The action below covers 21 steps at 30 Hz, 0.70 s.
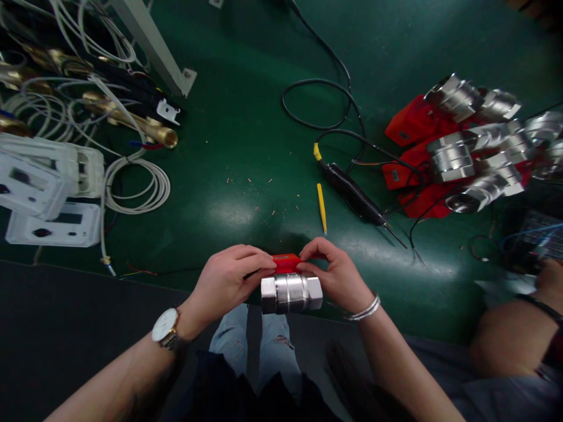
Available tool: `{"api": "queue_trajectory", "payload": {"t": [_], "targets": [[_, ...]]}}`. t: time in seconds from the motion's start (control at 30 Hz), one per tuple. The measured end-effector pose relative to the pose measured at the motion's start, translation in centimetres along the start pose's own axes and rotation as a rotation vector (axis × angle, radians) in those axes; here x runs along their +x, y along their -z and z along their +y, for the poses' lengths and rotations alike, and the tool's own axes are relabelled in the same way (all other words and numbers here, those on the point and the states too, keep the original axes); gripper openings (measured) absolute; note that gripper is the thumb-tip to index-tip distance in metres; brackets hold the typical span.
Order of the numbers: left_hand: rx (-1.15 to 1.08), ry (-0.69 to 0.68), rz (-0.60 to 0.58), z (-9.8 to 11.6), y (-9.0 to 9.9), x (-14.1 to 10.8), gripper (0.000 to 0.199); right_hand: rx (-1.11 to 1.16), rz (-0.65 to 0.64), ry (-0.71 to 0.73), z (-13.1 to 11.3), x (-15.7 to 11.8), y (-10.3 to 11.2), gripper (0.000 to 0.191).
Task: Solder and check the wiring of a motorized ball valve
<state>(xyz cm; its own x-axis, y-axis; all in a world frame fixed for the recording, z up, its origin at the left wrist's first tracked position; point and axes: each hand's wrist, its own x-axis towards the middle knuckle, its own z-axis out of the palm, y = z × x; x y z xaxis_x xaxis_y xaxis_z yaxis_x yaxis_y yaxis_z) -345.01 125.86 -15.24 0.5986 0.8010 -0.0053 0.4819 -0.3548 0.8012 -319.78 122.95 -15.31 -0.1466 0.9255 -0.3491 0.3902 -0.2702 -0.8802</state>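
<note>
At the table's near edge, my left hand (237,272) and my right hand (332,272) grip opposite ends of a red housing (285,264). A silver metal valve body (291,293) with hexagonal ends is joined to it and faces me. Fingertips and thumbs of both hands are closed on the red part, whose underside is hidden. Beyond my right hand lie yellow tweezers (322,208) and a black pen-shaped electric tool (354,193) with a yellow tip and a cable.
Several red-and-silver valves (453,155) are heaped at right. At left are white plastic covers (55,225), coiled grey cable (138,184) and brass fittings (162,133). Copper-coloured scraps (257,208) dot the green table (229,117). A co-worker's arm (514,334) reaches in at right.
</note>
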Motion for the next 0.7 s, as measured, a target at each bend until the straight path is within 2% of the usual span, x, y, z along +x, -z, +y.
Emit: {"api": "queue_trajectory", "payload": {"t": [0.2, 0.37, 0.47, 0.6, 0.63, 0.7], "targets": [[-0.003, 0.058, -0.063, 0.4, 0.7, 0.8, 0.009, 0.142, -0.042, -0.088, 0.3, 0.0, -0.2, 0.012], [-0.125, 0.135, -0.126, 0.2, 1.1, 1.1, 0.008, 0.005, -0.091, -0.051, 0.0, 0.3, 0.7, 0.010], [-0.210, 0.180, -0.141, 0.0, 1.2, 1.1, 0.009, -0.057, -0.182, -0.031, -0.5, 0.9, 2.0, 0.015], [-0.306, 0.243, -0.171, -0.6, 1.5, 1.4, 0.016, 0.054, -0.333, -0.025, -0.8, 2.9, 2.7, 0.017], [-0.309, 0.263, -0.159, -1.0, 1.5, 1.6, 0.017, 0.079, -0.315, -0.019, -0.7, 3.7, 2.4, 0.015], [-0.209, 0.287, -0.060, -1.9, 1.6, 2.3, 0.019, 0.052, -0.175, 0.005, -0.4, 5.7, 1.2, 0.011]]}}
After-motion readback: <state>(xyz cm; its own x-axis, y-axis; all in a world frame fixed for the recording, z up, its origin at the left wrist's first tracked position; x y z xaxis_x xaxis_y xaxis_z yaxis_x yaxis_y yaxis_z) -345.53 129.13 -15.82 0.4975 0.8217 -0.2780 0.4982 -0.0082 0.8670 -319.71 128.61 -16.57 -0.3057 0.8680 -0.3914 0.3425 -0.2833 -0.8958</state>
